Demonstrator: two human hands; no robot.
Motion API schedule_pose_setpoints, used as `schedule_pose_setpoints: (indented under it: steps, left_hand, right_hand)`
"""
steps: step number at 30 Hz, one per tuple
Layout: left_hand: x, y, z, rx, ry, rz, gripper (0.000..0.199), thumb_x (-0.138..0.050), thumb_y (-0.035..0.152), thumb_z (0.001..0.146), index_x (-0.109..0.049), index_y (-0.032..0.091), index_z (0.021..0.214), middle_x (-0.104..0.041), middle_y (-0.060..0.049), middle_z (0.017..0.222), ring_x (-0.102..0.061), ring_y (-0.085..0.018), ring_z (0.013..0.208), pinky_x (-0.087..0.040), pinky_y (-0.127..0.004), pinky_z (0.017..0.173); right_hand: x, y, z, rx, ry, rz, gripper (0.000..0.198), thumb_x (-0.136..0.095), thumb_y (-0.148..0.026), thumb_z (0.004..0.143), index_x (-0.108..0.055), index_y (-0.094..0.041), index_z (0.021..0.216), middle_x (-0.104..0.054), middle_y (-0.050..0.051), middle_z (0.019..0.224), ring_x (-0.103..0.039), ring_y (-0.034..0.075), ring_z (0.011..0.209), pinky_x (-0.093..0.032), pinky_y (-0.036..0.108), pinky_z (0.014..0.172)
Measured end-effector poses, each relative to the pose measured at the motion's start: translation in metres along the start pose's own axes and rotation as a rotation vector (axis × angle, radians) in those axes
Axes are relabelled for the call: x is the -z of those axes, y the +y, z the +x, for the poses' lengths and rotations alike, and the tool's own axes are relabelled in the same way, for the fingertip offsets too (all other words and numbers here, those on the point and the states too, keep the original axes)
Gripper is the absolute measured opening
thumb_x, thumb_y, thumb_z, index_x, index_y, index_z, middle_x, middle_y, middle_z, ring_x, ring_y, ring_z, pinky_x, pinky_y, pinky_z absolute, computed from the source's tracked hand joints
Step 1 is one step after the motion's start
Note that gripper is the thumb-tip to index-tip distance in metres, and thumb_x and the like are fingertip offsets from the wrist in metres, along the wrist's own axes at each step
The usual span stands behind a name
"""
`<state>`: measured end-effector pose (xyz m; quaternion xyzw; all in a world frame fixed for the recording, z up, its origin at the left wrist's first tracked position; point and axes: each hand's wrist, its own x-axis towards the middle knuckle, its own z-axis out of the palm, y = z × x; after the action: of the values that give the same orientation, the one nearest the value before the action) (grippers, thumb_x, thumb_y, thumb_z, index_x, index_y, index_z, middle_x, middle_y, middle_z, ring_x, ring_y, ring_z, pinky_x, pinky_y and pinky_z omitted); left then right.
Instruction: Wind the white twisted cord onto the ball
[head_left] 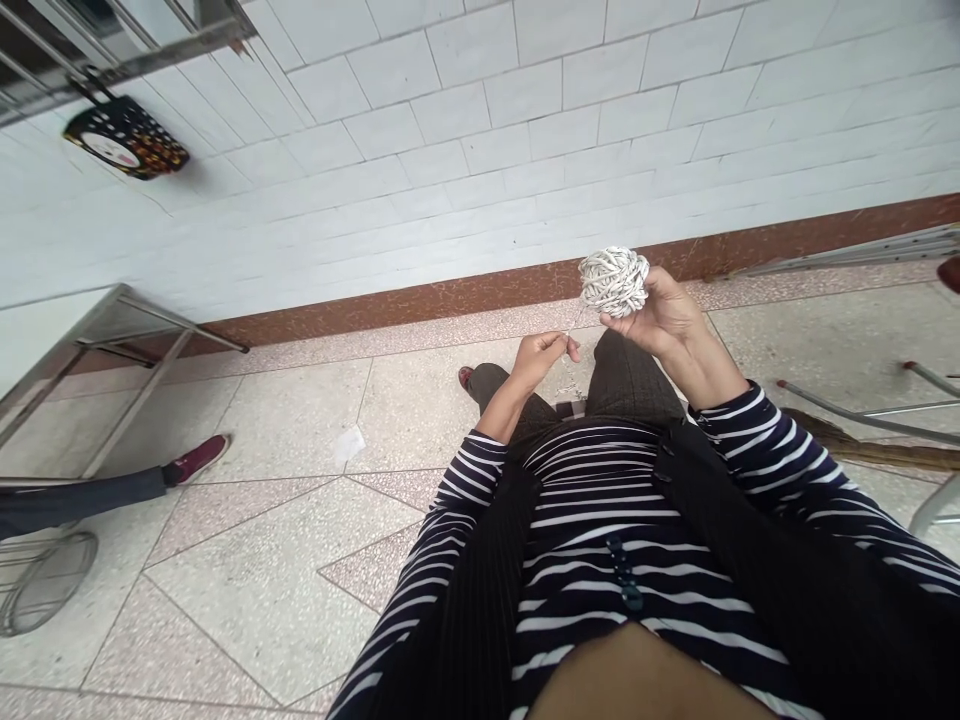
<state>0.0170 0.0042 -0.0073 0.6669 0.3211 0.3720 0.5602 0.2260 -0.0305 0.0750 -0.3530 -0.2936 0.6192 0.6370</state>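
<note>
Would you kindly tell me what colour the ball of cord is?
The ball of cord is off-white with thin darker lines, seen best in the head view.

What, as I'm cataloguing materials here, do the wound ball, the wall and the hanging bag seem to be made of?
Wound ball: matte off-white cord, perhaps paper or fabric; thick strands cross in loops, but the fibre is unclear.
Wall: probably smooth glazed ceramic; pale rectangular tiles show thin joints.
Hanging bag: likely printed fabric, judging by its patterned dark body, though plastic is possible.
</note>
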Motion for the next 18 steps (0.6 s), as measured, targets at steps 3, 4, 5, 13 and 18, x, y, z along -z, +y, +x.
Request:
schedule_pose_setpoints:
  steps: [3, 4, 5, 13, 18]
  left_hand:
    - [0.002, -0.012, -0.007, 0.053, -0.095, 0.033, 0.042, -0.064, 0.047, 0.097, -0.071, 0.017, 0.069, -0.074, -0.006, 0.070, -0.075, -0.022, 0.090, -0.055, -0.035, 0.096]
    - [0.003, -0.016, -0.009, 0.067, -0.138, 0.036, 0.042, -0.063, 0.048, 0.098, -0.071, 0.018, 0.070, -0.073, -0.006, 0.068, -0.075, -0.022, 0.087, -0.056, -0.035, 0.093]
    - [0.004, -0.020, -0.011, 0.074, -0.166, 0.051, 0.043, -0.061, 0.049, 0.098, -0.071, 0.018, 0.071, -0.073, -0.006, 0.068, -0.075, -0.022, 0.085, -0.056, -0.035, 0.092]
    - [0.012, -0.020, 0.013, -0.003, 0.087, 0.198, 0.027, -0.080, 0.034, 0.089, -0.080, 0.019, 0.112, -0.082, -0.011, 0.122, -0.074, -0.027, 0.118, -0.051, -0.041, 0.111]
    - [-0.010, -0.004, 0.031, -0.077, 0.102, 0.144, 0.024, -0.074, 0.040, 0.096, -0.080, 0.018, 0.097, -0.083, -0.009, 0.105, -0.075, -0.025, 0.103, -0.054, -0.037, 0.100]
  right_hand:
    - [0.001, -0.006, 0.000, 0.035, -0.005, -0.032, 0.039, -0.084, -0.039, 0.069, -0.069, -0.028, 0.103, -0.081, 0.004, 0.101, -0.076, 0.029, 0.104, -0.069, 0.038, 0.072]
    - [0.001, -0.009, 0.000, 0.042, -0.002, -0.041, 0.038, -0.084, -0.039, 0.070, -0.069, -0.029, 0.103, -0.081, 0.004, 0.102, -0.076, 0.030, 0.105, -0.069, 0.039, 0.072]
    - [0.002, -0.011, 0.000, 0.043, 0.002, -0.046, 0.038, -0.083, -0.039, 0.070, -0.070, -0.029, 0.104, -0.081, 0.005, 0.102, -0.076, 0.030, 0.104, -0.069, 0.039, 0.071]
    - [-0.002, 0.001, -0.003, -0.008, -0.056, -0.043, 0.041, -0.086, -0.037, 0.067, -0.070, -0.028, 0.103, -0.081, 0.004, 0.099, -0.077, 0.029, 0.099, -0.070, 0.040, 0.071]
    - [-0.005, 0.009, 0.000, -0.063, -0.059, -0.052, 0.043, -0.087, -0.036, 0.065, -0.070, -0.026, 0.103, -0.080, 0.006, 0.098, -0.077, 0.031, 0.099, -0.070, 0.045, 0.072]
